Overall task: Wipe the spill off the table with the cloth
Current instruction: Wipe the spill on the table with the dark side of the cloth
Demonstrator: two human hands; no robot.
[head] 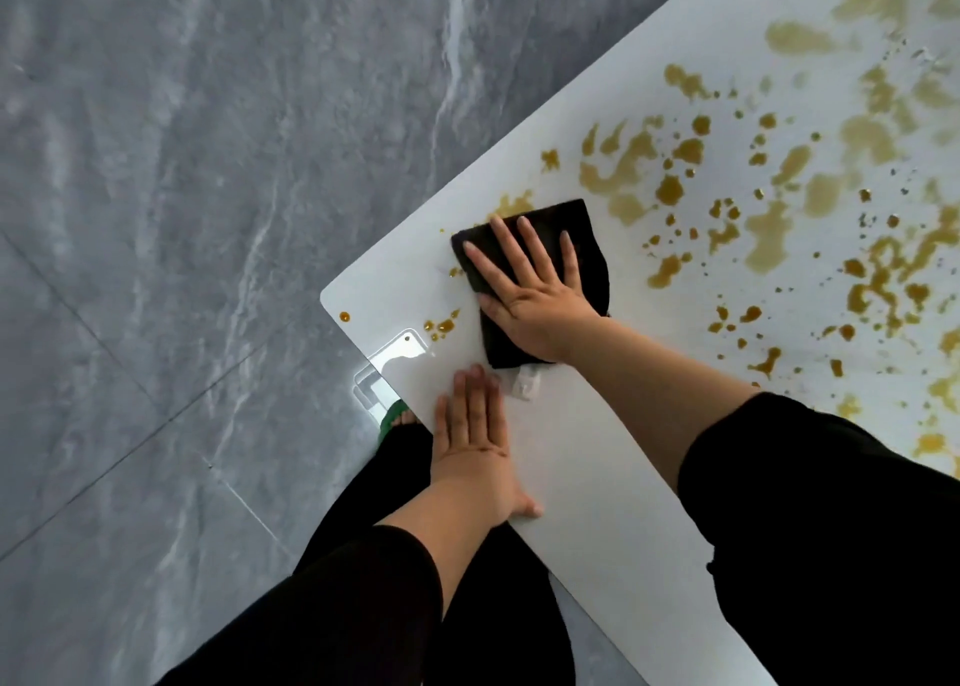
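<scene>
My right hand (530, 290) presses flat and open on the cloth (582, 228) near the left corner of the table (571, 451), my left hand (475, 446) rests flat nearer me, and most of the spill (669, 190) to the right is not yet wiped.

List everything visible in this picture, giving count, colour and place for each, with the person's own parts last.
table: one, white, corner at centre left, running to the upper right.
spill: many blots and drops, amber-brown, across the table's far and right part, a few near the corner.
cloth: one, black, flat on the table at the spill's edge.
scrap: one, white, at the cloth's near edge.
floor: one, grey marbled tiles, left of the table.
foot: one, in a green sandal, by the table's edge.
right hand: one, flat on the cloth, fingers spread.
left hand: one, flat on bare table.
</scene>
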